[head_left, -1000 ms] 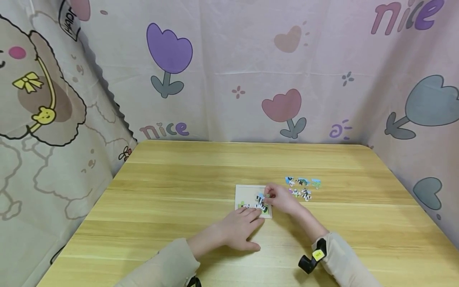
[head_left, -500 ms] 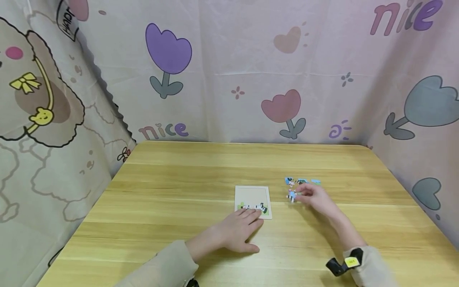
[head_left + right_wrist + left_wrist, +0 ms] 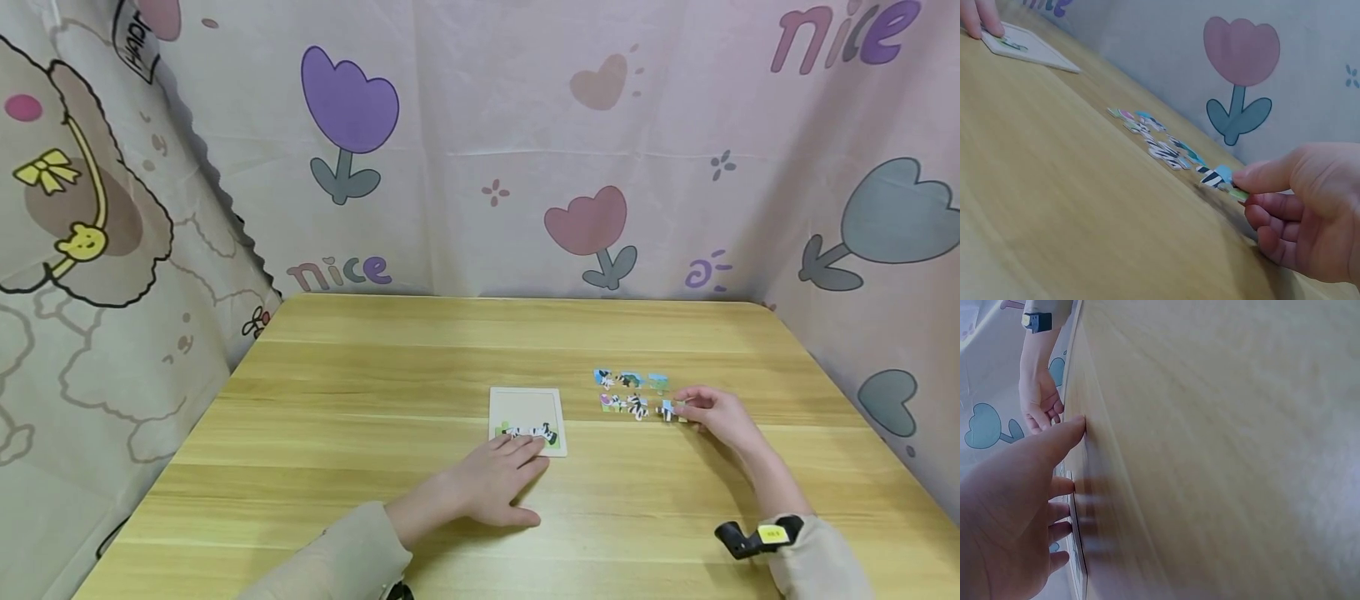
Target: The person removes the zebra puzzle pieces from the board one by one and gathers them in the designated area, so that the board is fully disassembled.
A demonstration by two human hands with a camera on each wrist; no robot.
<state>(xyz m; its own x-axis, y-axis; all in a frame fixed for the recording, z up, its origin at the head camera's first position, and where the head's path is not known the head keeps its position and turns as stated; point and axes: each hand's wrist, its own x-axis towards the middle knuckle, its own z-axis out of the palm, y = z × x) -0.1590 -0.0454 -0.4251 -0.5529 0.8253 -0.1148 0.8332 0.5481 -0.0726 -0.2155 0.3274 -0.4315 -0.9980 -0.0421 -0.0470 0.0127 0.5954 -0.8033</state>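
Observation:
My right hand [image 3: 722,419] pinches a jigsaw puzzle piece [image 3: 1215,177] with zebra stripes, blue and green between thumb and forefinger. It is low at the right end of the loose pieces; whether the piece touches the table I cannot tell. My left hand [image 3: 495,485] lies with fingers spread, its fingertips resting on the near edge of a cream puzzle board [image 3: 525,406]. Zebra-and-green pieces [image 3: 550,434] sit along the board's near side, partly covered by those fingers. The upper part of the board is bare.
Several loose puzzle pieces [image 3: 636,406] lie in two rows right of the board. The wooden table [image 3: 360,367] ends at a printed curtain [image 3: 465,150] behind. A small black camera [image 3: 757,537] sits on the right wrist.
My right hand has lifted the striped piece off the board and carried it right, past the loose pieces to the end of the nearer row. The left hand stays on the board.

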